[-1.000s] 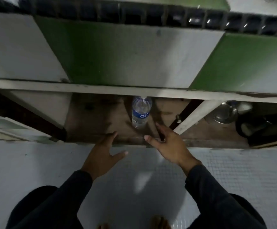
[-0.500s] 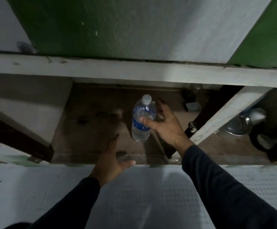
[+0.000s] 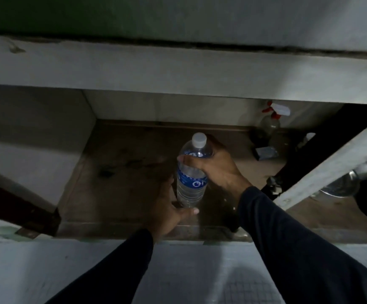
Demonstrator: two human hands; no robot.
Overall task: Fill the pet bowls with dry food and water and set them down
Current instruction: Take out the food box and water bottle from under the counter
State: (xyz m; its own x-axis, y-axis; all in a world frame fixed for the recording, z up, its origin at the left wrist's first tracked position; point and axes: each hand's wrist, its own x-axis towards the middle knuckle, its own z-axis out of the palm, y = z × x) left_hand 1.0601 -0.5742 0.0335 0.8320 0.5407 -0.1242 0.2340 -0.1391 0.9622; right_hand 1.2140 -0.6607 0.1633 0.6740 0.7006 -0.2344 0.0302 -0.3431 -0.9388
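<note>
Both hands on water bottle (image 3: 191, 172): R hand (image 3: 216, 166) grips shoulder, L hand (image 3: 167, 212) cups base.

The cupboard floor (image 3: 121, 176) lies bare to the left of the water bottle (image 3: 191, 174), from the bottle across to the left side wall (image 3: 35, 150) and back to the rear wall — wide room for a hand there. Overhead, the pale front rail (image 3: 178, 71) caps the opening, so entry is from the front and low. The right hand (image 3: 217, 170) wraps the bottle's upper part and the left hand (image 3: 169, 211) sits at its base, filling the near front. To the right, a spray bottle (image 3: 270, 121) and a small box (image 3: 264, 153) stand at the back corner, and a slanted white door edge (image 3: 331, 163) closes that side, with a metal bowl (image 3: 340, 185) beyond it.
</note>
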